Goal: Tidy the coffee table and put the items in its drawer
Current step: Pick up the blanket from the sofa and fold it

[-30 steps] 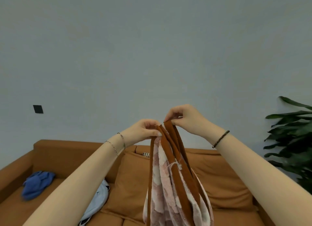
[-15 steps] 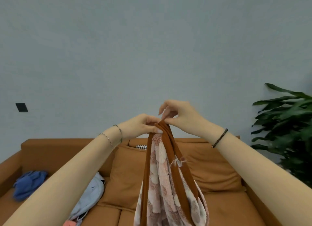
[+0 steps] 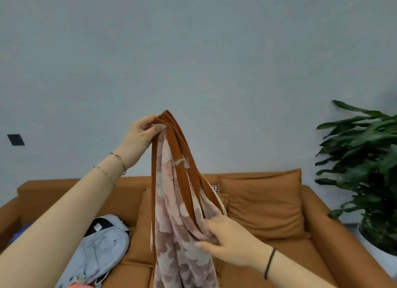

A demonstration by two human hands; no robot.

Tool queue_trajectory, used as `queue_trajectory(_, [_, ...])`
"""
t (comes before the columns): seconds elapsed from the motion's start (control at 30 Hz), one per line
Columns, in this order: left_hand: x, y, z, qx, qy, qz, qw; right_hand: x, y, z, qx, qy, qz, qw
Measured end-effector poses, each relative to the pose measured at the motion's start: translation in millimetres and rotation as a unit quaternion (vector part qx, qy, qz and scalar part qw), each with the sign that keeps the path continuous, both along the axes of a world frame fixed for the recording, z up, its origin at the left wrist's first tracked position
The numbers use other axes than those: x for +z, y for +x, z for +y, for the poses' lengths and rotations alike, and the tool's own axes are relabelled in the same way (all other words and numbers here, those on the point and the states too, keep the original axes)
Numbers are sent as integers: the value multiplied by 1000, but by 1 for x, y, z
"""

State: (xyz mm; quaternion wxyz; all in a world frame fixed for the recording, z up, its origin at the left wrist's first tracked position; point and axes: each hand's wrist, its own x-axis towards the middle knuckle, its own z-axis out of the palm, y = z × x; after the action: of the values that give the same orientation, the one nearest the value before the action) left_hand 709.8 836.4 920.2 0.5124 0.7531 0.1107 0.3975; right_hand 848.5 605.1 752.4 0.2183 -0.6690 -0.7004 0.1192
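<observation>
Your left hand (image 3: 143, 137) pinches the gathered top corner of the blanket (image 3: 171, 201) just left of centre, thumb and fingertips closed tight on the rust-orange edge. From that pinch the cloth hangs straight down. Its long axis runs top to bottom, the peak points up at the grey-blue wall (image 3: 193, 51), and the lower end runs off the bottom edge of the frame. The orange borders fall in narrow folds, with a pink and cream pattern between them.

Your right hand (image 3: 229, 238) sits lower, right of centre. It grips the hanging folds from the right side, thumb above and fingers curled round the bundle, so most of the cloth lies between your two hands and the rest drops below the lower one.

A small pale tag (image 3: 182, 162) is sewn to one orange fold below the top hand; nothing on it can be read.

Behind the cloth stands an orange-brown sofa (image 3: 53, 193) with a matching cushion (image 3: 264, 201) at right. A pale blue backpack (image 3: 103, 247) lies on the seat at lower left; its white label and small dark mark are too small to read. A leafy plant (image 3: 363, 158) fills the right edge, and a dark square plate (image 3: 15, 139) sits on the wall at far left.
</observation>
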Motion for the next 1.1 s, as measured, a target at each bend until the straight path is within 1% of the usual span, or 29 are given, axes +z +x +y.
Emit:
queue_trajectory(0.03, [0,-2,3,6,0,-9,1000,-1,5,3,4,25,-68,997])
queue_trajectory(0.1, [-2,-7,10,12,-2,-23,1000,2,17,11,37,57,-146,987])
queue_trajectory(0.2, [-8,-16,15,8,-5,-31,999,13,29,17,59,13,-247,967])
queue_trajectory(0.3, [-15,-25,18,-4,-23,-32,999,24,37,17,55,-37,-296,953])
queue_trajectory(0.43, [-31,-40,28,-2,-49,-5,999,42,46,16,34,-168,-254,952])
queue_trajectory(0.47, [-36,-42,31,6,-52,7,999,45,47,16,27,-189,-246,950])
queue_trajectory(0.53, [-44,-45,34,21,-56,21,998,49,51,18,27,-198,-266,943])
queue_trajectory(0.6, [-52,-48,38,34,-61,25,997,53,55,20,41,-176,-271,946])
queue_trajectory(0.77, [-66,-60,47,50,-78,29,995,59,63,14,86,-132,-190,969])
queue_trajectory(0.83, [-70,-65,48,41,-90,25,995,53,61,10,89,-89,-201,972])
queue_trajectory(0.9, [-74,-72,50,38,-106,7,994,47,64,8,50,27,-248,967])
queue_trajectory(0.93, [-75,-76,50,40,-113,-7,993,45,68,7,11,86,-245,966])
queue_trajectory(0.97, [-76,-80,50,44,-120,-22,992,43,73,6,-30,124,-215,968])
queue_trajectory(1.0, [-77,-83,50,46,-132,-39,989,40,78,4,-63,143,-177,972])
queue_trajectory(1.03, [-77,-85,50,49,-144,-48,987,37,81,3,-82,142,-142,976])
queue_trajectory(1.1, [-76,-84,48,46,-141,-45,988,28,81,0,-84,105,-104,985])
